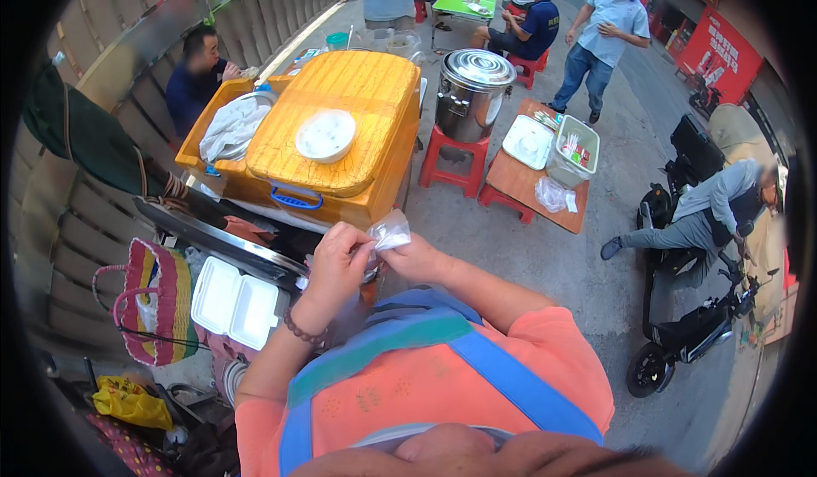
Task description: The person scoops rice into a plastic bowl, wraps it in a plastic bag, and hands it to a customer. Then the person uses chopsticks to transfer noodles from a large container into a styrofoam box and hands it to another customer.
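Before my chest, both hands meet at a small clear plastic bag point(390, 229). My left hand point(341, 257) pinches the bag's near edge between thumb and fingers. Its other side is gripped by my right hand point(415, 257). What the bag holds, if anything, I cannot tell. Just beyond stands a yellow insulated box point(383, 107) wrapped in clear tape, with a blue handle point(295, 197) on its near side. A white bowl point(325, 136) rests on its lid. Left of my left forearm lies an opened white foam takeaway box point(235, 301).
A lidded steel pot point(469, 97) stands on a red stool point(452, 167). Beside it, a low wooden table point(517, 183) bears a plastic bin point(577, 151) and a white tray point(526, 143). A striped woven bag point(153, 304) sits left. At right, a person sits on a scooter point(670, 324); several other people are beyond.
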Motion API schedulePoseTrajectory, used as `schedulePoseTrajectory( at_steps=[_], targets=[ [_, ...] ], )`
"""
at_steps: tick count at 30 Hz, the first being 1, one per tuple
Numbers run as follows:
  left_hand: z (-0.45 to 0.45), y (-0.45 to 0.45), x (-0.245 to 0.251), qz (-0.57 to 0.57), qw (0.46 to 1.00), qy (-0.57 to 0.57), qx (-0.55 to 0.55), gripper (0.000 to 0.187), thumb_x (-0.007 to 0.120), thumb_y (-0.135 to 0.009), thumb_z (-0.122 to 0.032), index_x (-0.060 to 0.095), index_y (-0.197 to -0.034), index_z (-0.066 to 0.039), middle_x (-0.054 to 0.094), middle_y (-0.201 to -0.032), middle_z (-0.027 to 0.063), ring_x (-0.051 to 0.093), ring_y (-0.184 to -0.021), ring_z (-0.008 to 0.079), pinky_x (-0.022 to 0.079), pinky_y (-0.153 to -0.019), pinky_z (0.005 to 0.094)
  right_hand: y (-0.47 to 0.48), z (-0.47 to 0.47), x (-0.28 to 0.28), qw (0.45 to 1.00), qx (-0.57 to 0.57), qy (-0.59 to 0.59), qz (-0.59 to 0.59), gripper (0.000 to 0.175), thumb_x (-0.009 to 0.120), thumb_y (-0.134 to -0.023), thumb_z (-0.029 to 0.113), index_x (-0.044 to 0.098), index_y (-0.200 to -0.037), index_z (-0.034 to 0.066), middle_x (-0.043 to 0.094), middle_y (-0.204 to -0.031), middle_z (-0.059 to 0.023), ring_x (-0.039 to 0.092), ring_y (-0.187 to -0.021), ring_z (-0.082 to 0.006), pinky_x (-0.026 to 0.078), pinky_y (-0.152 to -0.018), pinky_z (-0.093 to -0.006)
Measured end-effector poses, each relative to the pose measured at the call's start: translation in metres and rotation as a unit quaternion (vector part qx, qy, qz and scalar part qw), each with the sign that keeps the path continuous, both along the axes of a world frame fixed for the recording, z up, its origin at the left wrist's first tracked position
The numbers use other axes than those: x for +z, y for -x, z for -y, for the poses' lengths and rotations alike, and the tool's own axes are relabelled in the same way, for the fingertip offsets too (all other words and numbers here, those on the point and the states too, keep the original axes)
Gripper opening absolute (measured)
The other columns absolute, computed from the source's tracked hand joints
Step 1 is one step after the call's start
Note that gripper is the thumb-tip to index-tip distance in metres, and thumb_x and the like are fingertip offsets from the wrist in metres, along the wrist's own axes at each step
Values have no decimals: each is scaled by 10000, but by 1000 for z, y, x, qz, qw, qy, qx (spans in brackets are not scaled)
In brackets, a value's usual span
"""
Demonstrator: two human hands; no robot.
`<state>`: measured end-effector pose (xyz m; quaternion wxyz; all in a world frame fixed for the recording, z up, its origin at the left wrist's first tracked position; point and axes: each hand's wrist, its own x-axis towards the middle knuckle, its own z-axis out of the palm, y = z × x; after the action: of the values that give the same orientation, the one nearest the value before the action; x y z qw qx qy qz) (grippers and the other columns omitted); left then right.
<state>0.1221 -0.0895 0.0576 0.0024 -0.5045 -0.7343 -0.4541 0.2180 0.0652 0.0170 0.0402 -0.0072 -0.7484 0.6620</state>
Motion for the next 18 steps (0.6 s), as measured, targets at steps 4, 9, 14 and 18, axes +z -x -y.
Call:
schedulePoseTrajectory(
  at_steps=[4,9,14,18],
  targets=[
    [0,7,-3,477,877,-49,-31,49,588,-949,-42,630,-956,-18,682,-937,83,630,-849,132,510,-792,272,-11,-13,1,995,-38,78,40,261,439,-1004,114,586,-1199,22,665,-1029,-104,671,-910,-186,575,-739,-333],
    [15,19,10,705,634,-305,-95,194,403,-1045,-200,545,-1016,-71,657,-1062,66,607,-926,193,496,-867,395,-20,-33,-3,838,-59,537,-73,298,432,-1026,221,560,-1235,51,629,-1193,-119,613,-1090,-259,508,-928,-449],
    [34,38,22,671,626,-386,-95,166,439,-1046,-218,500,-934,-113,501,-710,-28,478,-635,97,414,-599,260,3,-34,4,769,38,619,-154,300,338,-1026,225,572,-1134,72,644,-1131,-134,604,-1079,-277,497,-916,-472],
    [43,34,26,501,770,-392,-54,164,451,-1047,-176,482,-896,-120,413,-607,-50,372,-507,43,315,-457,192,20,-40,12,844,-157,513,-28,295,343,-1037,253,575,-1064,73,677,-1034,-107,655,-932,-224,548,-795,-382]
  ],
)
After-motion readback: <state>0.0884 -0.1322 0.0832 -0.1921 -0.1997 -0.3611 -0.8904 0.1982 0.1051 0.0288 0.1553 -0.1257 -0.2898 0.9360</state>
